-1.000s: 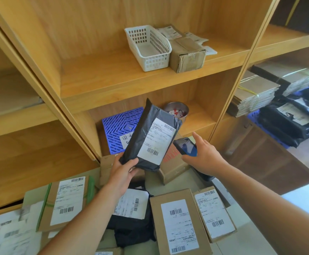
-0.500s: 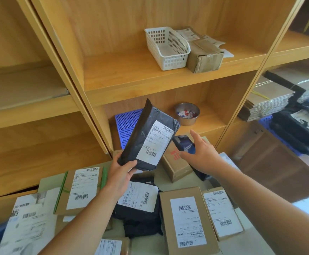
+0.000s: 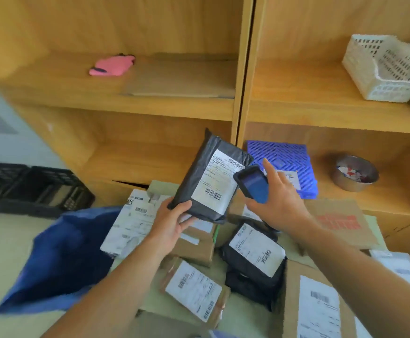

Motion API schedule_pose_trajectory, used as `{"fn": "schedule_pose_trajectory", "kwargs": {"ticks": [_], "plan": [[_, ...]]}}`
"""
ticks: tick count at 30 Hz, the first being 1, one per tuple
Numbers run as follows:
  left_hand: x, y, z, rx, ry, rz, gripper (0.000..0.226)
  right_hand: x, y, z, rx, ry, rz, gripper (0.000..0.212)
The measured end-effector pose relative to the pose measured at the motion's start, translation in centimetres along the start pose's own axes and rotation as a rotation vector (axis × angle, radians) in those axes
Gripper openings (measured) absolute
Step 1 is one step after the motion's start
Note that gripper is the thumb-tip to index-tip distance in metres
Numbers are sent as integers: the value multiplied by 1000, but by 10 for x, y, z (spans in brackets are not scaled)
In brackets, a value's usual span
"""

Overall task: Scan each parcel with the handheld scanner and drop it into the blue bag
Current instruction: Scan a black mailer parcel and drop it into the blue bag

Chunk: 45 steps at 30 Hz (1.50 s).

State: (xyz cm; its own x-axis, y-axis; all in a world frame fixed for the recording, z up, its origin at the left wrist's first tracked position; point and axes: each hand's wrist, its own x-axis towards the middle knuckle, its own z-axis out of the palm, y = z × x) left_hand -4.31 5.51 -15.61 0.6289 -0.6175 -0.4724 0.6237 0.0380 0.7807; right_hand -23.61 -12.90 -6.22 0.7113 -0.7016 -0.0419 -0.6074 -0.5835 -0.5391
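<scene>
My left hand grips the lower corner of a black poly-bag parcel with a white barcode label, held upright above the pile. My right hand holds the dark handheld scanner just right of the parcel's label, its screen facing me. The blue bag lies open on the floor at the lower left. Several more parcels lie below my hands: a second black poly bag and brown labelled boxes.
Wooden shelving stands behind. On it are a white basket, a pink object, a blue plastic grid and a metal bowl. Black crates sit on the floor at the left.
The view has swung left, bringing the blue bag and black crates into sight. The scanner has risen to the parcel's label. The parcel stays in my left hand.
</scene>
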Motion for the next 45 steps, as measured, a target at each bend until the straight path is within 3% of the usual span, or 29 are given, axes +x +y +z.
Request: {"fn": "schedule_pose_trajectory", "kwargs": {"ticks": [4,7,13,24,27,39,41,45], "plan": [[-23,31,-73,-90,174,19,40,17,-71,44,-5,-59,-159,108],[-48,49,-131,-123,282,41,25,26,-123,82,11,-126,-249,106],[-80,53,-235,-335,471,85,53,32,-205,161,80,-231,-381,100],[-79,27,-344,-585,618,-59,16,36,-305,293,53,-483,-420,104],[-56,9,-378,-522,662,-176,33,40,-321,323,64,-511,-397,101],[34,-53,-443,-486,752,-438,49,57,-331,362,-35,-419,-372,104],[49,-45,-445,-457,706,-425,64,59,-329,362,-41,-401,-374,104],[84,-13,-446,-152,640,-501,107,63,-325,367,-81,-396,-373,105]]}}
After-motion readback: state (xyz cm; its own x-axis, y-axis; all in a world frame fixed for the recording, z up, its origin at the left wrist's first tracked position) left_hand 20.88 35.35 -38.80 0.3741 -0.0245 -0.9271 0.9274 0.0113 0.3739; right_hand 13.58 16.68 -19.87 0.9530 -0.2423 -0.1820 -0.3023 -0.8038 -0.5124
